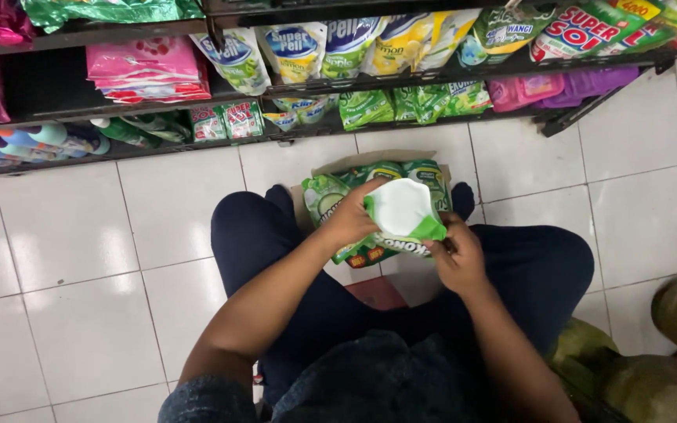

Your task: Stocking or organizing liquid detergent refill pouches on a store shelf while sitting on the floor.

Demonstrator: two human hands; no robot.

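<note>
I am crouched on a white tiled floor in front of low shop shelves. Both hands hold one green and white refill pouch [403, 210], its white underside turned up toward me. My left hand [350, 219] grips its left edge. My right hand [457, 257] pinches its lower right corner. Beneath the pouch an open cardboard box [385, 159] on the floor between my knees holds several more green pouches [324, 200].
Dark metal shelves [80, 35] run across the top, stocked with green, white and yellow refill pouches [295, 51], pink packs [144, 69] and bottles lying at far left [33, 141]. Greenish sacks [652, 368] sit at the lower right.
</note>
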